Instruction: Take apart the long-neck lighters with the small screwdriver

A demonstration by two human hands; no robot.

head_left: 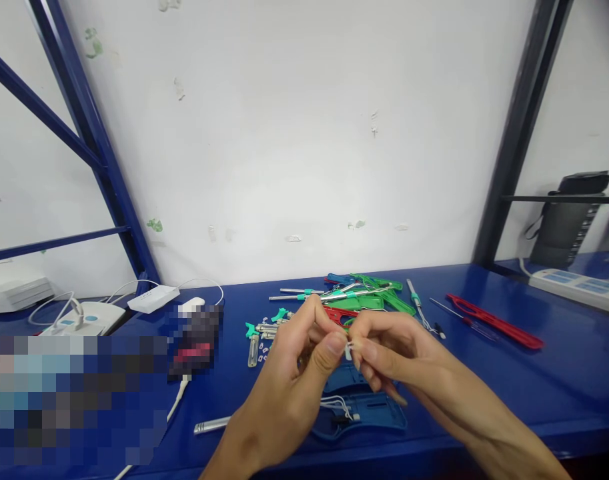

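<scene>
My left hand (297,380) and my right hand (401,350) meet fingertip to fingertip above the table. Both are pinched closed around a small white piece (349,352), mostly covered by the fingers, so its exact kind does not show. Just below lies an opened blue plastic casing (384,413), with white wires (340,402) and a small black part inside. A silver metal tube (211,425) sticks out to the left from under my left wrist.
Behind my hands is a pile of green casings (367,303) and metal rods (297,297). Small metal clips (253,350) lie to its left. A red casing (499,323) and a thin screwdriver (449,310) lie to the right. White cables and a power strip (579,288) sit at the sides.
</scene>
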